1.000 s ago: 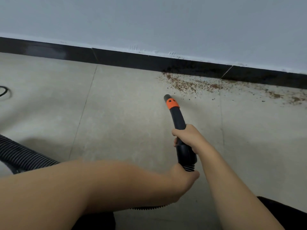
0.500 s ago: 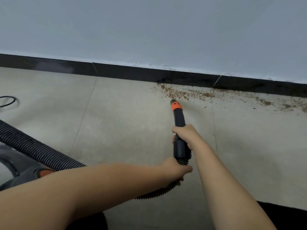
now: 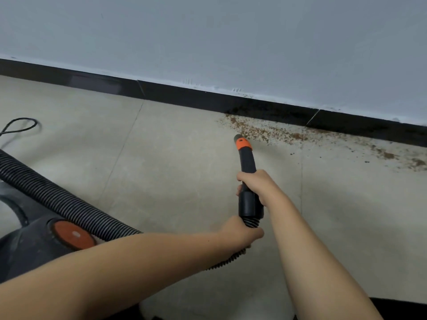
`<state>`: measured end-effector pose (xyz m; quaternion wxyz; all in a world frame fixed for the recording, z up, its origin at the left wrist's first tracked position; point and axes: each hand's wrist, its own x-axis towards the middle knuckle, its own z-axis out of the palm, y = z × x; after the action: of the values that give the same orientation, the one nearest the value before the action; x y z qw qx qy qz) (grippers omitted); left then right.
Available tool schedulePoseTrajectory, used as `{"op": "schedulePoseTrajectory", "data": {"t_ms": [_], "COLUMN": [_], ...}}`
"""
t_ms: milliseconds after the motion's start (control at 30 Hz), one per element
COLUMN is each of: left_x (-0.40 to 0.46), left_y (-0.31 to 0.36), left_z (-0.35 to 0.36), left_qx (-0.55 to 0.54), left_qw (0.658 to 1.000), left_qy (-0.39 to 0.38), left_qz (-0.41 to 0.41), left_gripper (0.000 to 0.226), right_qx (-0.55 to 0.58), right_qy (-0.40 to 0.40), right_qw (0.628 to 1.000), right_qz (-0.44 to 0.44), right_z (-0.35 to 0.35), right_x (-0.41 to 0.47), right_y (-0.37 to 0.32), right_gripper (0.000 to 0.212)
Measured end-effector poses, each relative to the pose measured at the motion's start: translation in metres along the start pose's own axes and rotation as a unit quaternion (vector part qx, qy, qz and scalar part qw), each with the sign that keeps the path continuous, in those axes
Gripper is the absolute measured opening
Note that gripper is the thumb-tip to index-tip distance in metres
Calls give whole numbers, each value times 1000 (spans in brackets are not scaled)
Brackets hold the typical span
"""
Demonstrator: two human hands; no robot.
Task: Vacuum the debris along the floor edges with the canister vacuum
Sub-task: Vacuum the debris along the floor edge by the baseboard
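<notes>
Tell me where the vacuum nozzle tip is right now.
In the head view the nozzle tip sits right of centre, at the left end of the brown debris, just short of the black baseboard.

The nozzle is held by 2 hands: the right hand is wrapped round its middle, and the left hand grips the hose joint just behind it. The nozzle tip is placed ahead of both hands, at the near edge of the debris. The debris is spread ahead and to the right of the hands, along the skirting. The canister is set well left of the left hand, with the hose laid across it. A cord is seen far left, ahead of the canister.
</notes>
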<state>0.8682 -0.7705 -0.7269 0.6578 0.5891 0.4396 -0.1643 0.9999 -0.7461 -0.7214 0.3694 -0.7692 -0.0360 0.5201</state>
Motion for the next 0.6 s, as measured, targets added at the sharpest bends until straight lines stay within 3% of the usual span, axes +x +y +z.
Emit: {"op": "schedulePoseTrajectory", "data": {"t_ms": [367, 600], "left_x": [13, 19], "left_y": [5, 18], "left_z": [42, 24], "left_qx": [52, 15], "left_qw": [997, 1000], "left_qy": [-65, -19], "left_qz": [3, 14], "left_gripper": [19, 13], "right_qx": [100, 65], "right_qy": [93, 55], "right_qw": [991, 996], "right_qz": [10, 1], "right_z": [-58, -41], "right_x": [-4, 2], "right_y": [42, 3], "right_gripper": [21, 19]}}
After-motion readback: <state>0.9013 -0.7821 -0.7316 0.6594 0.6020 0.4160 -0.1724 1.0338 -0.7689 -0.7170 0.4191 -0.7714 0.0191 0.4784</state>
